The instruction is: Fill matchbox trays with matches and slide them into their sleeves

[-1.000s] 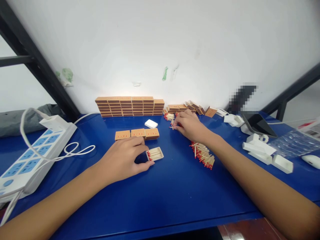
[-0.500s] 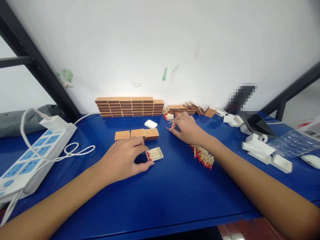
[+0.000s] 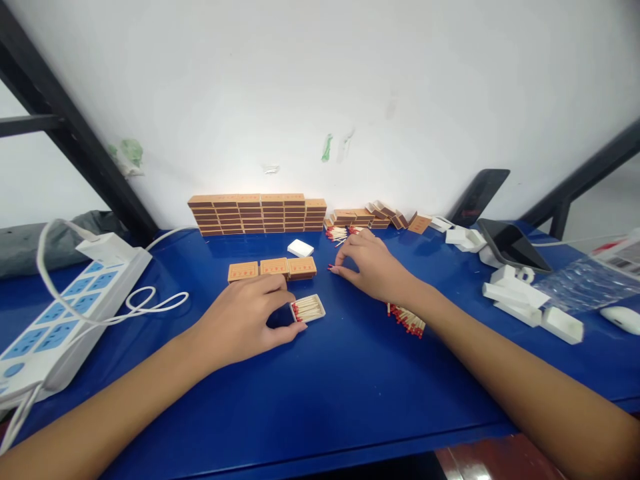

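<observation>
My left hand point(image 3: 257, 310) rests on the table, thumb and fingers curled at the left end of a white matchbox tray point(image 3: 309, 309), holding it. Red-headed matches lie side by side in the tray. My right hand point(image 3: 367, 263) is closed in a pinch to the right of the tray and above it in view; a red match head point(image 3: 330, 267) shows at its fingertips. Beneath my right forearm, partly hidden, lies a pile of matches point(image 3: 407, 321). A smaller heap of matches point(image 3: 337, 233) is just beyond my right hand.
Orange matchboxes form a stacked row point(image 3: 257, 217) against the wall, with several sleeves point(image 3: 385, 213) tumbled beside it. Three boxes point(image 3: 273, 267) and a white tray point(image 3: 301, 249) lie nearer. At right are white trays point(image 3: 520, 297) and a phone point(image 3: 513, 243); at left, a power strip point(image 3: 65, 313).
My right hand has moved slightly left and towards me, away from the small match heap, with the match in its pinch. My left hand stays at the tray.
</observation>
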Demonstrator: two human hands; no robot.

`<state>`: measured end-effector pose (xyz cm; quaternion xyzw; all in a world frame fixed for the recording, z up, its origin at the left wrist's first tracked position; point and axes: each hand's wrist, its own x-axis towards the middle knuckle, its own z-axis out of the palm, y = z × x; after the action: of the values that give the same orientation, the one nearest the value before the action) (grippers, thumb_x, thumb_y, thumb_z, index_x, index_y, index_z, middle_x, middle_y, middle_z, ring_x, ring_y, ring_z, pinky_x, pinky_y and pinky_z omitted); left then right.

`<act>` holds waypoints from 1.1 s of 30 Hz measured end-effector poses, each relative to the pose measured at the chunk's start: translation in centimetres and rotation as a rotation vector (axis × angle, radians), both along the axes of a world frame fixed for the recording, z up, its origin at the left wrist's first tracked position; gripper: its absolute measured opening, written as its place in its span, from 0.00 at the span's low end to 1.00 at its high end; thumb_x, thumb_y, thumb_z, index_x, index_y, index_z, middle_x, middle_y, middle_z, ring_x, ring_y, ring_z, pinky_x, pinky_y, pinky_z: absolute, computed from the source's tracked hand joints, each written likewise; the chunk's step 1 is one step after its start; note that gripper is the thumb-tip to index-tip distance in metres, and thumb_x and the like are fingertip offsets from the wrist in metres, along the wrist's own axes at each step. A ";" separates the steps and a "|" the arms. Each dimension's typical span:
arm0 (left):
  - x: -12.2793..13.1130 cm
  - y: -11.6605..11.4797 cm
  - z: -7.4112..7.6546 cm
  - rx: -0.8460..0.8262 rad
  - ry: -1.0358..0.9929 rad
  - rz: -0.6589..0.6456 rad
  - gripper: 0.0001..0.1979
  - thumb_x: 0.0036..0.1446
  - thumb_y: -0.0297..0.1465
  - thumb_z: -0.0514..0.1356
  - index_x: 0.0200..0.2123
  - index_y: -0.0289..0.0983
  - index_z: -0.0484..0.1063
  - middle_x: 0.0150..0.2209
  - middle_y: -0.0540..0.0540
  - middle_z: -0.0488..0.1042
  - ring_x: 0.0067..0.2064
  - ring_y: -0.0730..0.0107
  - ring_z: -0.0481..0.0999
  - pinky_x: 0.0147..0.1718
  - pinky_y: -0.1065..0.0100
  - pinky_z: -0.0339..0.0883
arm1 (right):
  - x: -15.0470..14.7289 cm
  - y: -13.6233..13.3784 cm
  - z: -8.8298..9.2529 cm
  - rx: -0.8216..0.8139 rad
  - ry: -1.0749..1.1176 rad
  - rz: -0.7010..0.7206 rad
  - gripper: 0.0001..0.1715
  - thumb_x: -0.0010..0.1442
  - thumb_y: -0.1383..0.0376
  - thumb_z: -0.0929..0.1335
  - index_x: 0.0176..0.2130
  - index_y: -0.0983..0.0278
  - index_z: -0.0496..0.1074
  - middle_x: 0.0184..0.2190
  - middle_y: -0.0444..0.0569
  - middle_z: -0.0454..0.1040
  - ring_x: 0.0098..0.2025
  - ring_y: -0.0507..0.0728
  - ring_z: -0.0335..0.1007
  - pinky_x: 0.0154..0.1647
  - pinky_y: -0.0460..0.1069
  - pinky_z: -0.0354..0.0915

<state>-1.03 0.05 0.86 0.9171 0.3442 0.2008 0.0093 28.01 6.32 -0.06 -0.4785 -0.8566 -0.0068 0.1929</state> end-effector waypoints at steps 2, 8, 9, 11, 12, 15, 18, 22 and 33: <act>0.0 0.0 0.0 0.002 0.000 0.000 0.13 0.64 0.41 0.68 0.42 0.37 0.84 0.38 0.47 0.78 0.37 0.62 0.81 0.35 0.62 0.73 | 0.1 -0.1 0.0 -0.009 -0.010 0.004 0.08 0.66 0.60 0.74 0.36 0.59 0.77 0.40 0.54 0.78 0.48 0.66 0.68 0.53 0.61 0.64; 0.0 -0.1 0.0 0.002 0.006 0.001 0.14 0.64 0.42 0.68 0.43 0.38 0.84 0.38 0.47 0.78 0.38 0.63 0.81 0.36 0.62 0.73 | 1.0 0.0 0.0 -0.095 -0.043 0.008 0.06 0.67 0.63 0.71 0.37 0.61 0.78 0.40 0.55 0.78 0.49 0.67 0.67 0.51 0.60 0.63; 0.0 -0.1 0.0 0.004 0.005 0.002 0.14 0.64 0.42 0.68 0.43 0.38 0.84 0.38 0.47 0.78 0.38 0.63 0.81 0.36 0.62 0.74 | 1.0 0.0 0.0 -0.102 -0.051 0.012 0.06 0.68 0.64 0.70 0.37 0.61 0.77 0.40 0.55 0.78 0.49 0.67 0.67 0.51 0.60 0.63; 0.0 -0.1 0.0 0.013 -0.002 0.003 0.14 0.64 0.42 0.68 0.43 0.37 0.84 0.38 0.47 0.78 0.38 0.63 0.81 0.36 0.62 0.74 | 0.9 0.0 0.2 -0.103 -0.058 0.019 0.08 0.68 0.66 0.69 0.36 0.62 0.77 0.39 0.55 0.78 0.49 0.67 0.66 0.51 0.60 0.62; 0.0 0.0 0.0 0.019 -0.007 0.001 0.14 0.64 0.42 0.68 0.42 0.37 0.84 0.38 0.47 0.78 0.38 0.63 0.81 0.36 0.62 0.74 | 0.9 -0.1 0.3 -0.100 -0.056 0.025 0.08 0.68 0.67 0.69 0.35 0.62 0.77 0.39 0.56 0.78 0.49 0.67 0.66 0.51 0.60 0.62; 0.0 0.0 -0.1 0.029 -0.010 0.000 0.14 0.64 0.41 0.68 0.42 0.37 0.83 0.38 0.47 0.79 0.38 0.62 0.82 0.37 0.61 0.75 | 0.4 -0.9 1.1 -0.096 -0.005 0.091 0.09 0.70 0.67 0.67 0.37 0.62 0.76 0.40 0.55 0.76 0.48 0.66 0.65 0.53 0.61 0.62; 0.0 -0.1 -0.1 0.029 -0.007 -0.001 0.13 0.64 0.41 0.68 0.42 0.37 0.83 0.38 0.47 0.79 0.38 0.62 0.82 0.37 0.62 0.74 | -0.7 -2.7 2.0 -0.126 0.079 0.225 0.08 0.73 0.64 0.67 0.40 0.61 0.76 0.42 0.54 0.75 0.49 0.64 0.65 0.55 0.61 0.63; 0.0 -0.1 0.0 0.031 -0.009 -0.004 0.12 0.64 0.40 0.69 0.42 0.37 0.83 0.38 0.47 0.79 0.37 0.63 0.82 0.33 0.63 0.72 | -3.0 -5.1 2.4 -0.142 0.087 0.333 0.07 0.74 0.65 0.67 0.42 0.62 0.75 0.44 0.53 0.73 0.49 0.62 0.65 0.54 0.59 0.65; 0.1 -0.1 0.0 0.020 -0.010 0.001 0.12 0.64 0.40 0.69 0.41 0.37 0.83 0.37 0.47 0.79 0.37 0.63 0.81 0.35 0.63 0.73 | -3.4 -5.2 2.1 -0.132 0.111 0.356 0.05 0.72 0.66 0.68 0.41 0.62 0.76 0.44 0.53 0.74 0.50 0.62 0.66 0.55 0.58 0.67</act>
<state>-0.92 0.00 0.86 0.9159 0.3428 0.2090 0.0018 24.62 1.14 2.03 -0.3304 -0.9144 0.1101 0.2062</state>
